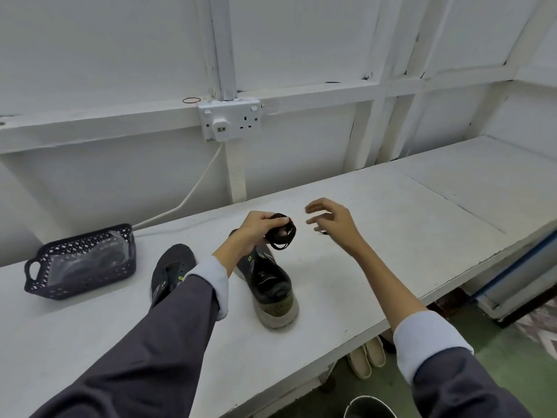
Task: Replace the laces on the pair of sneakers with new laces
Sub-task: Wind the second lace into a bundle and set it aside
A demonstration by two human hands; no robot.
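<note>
Two dark sneakers stand on the white table [376, 251]. The left sneaker [171, 270] is partly hidden by my left forearm. The right sneaker [268, 285] shows its heel and pale sole toward me. My left hand [256, 230] holds a coiled bundle of black laces [281, 232] above the right sneaker. My right hand [330, 221] hovers just right of the bundle, fingers spread and loosely bent, holding nothing I can make out.
A dark perforated basket [81, 263] with clear plastic packets sits at the table's left. A wall socket [229, 119] with a white cable is behind. Pale shoes [366, 357] and a metal bucket [369, 407] are on the floor under the table edge.
</note>
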